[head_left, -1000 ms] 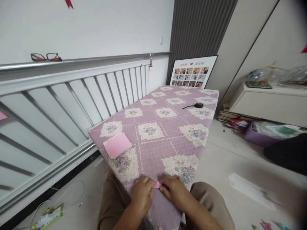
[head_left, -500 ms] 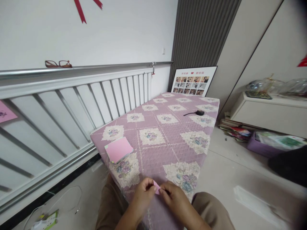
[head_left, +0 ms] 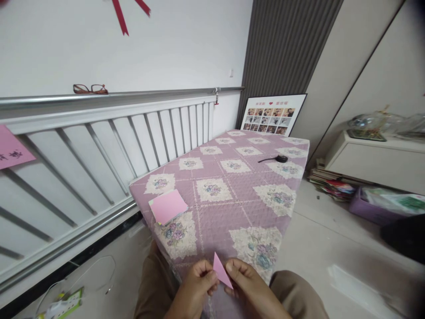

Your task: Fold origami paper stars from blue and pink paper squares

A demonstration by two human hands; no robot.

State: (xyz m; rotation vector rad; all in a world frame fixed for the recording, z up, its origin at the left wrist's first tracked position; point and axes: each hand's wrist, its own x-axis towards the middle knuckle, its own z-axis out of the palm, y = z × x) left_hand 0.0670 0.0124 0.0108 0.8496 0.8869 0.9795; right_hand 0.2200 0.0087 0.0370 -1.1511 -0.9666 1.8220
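Between my hands, over the near end of the table, is a small piece of pink paper (head_left: pixel 222 271) folded into a pointed triangle. My left hand (head_left: pixel 201 280) pinches its left side between thumb and fingers. My right hand (head_left: pixel 245 275) grips its right edge, thumb on top and fingertips below. Ahead and to the left, a stack of pink paper sheets (head_left: pixel 168 206) lies on the floral tablecloth (head_left: pixel 212 221), with greenish and yellow edges showing under the top sheet.
A black object with a thin strap (head_left: pixel 281 158) lies toward the table's far right. Glasses (head_left: pixel 90 89) rest on the pipe above the white radiator (head_left: pixel 149 137). A photo board (head_left: pixel 274 113) leans at the back. On the floor are a power strip (head_left: pixel 68 305) and a purple bin (head_left: pixel 368 208).
The folded paper has turned and now shows more of its face, its point upward. My hands have shifted slightly, the right one now along the paper's right edge. The view has moved a little.
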